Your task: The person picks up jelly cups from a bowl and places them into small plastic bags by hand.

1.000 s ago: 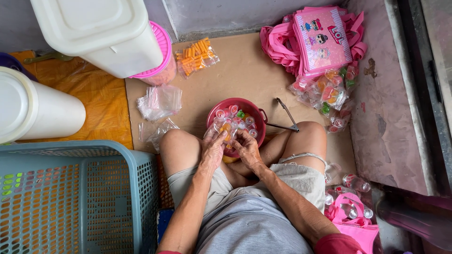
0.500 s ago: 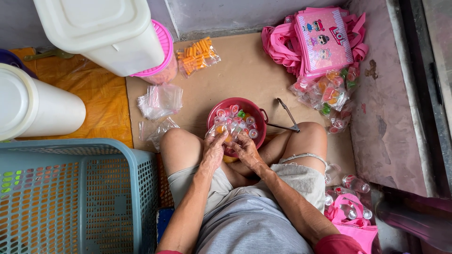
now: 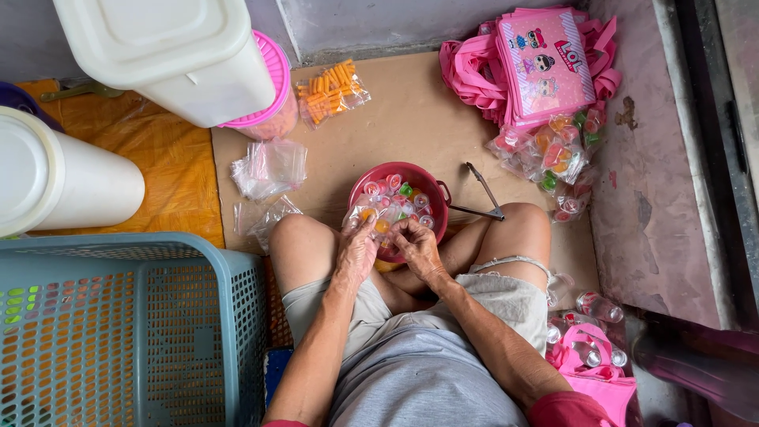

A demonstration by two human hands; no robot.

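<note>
I sit cross-legged on brown cardboard with a red bowl (image 3: 431,183) of small coloured jelly cups between my knees. My left hand (image 3: 357,251) and my right hand (image 3: 415,243) meet over the bowl's near edge. Together they hold a small clear plastic bag (image 3: 370,213) with a few jelly cups inside. My left hand pinches the bag's left side, my right hand grips its right side. Metal tongs (image 3: 481,198) lie just right of the bowl, by my right knee.
Empty clear bags (image 3: 269,168) lie left of the bowl. A blue laundry basket (image 3: 126,332) stands at my left. White bins (image 3: 170,51) and a packet of orange sticks (image 3: 332,91) are behind. Pink bags (image 3: 541,63) and filled jelly bags (image 3: 553,154) sit at the right.
My hands have lifted slightly from among the cups and now hold the small bag at the bowl's near edge. Nothing else has moved.
</note>
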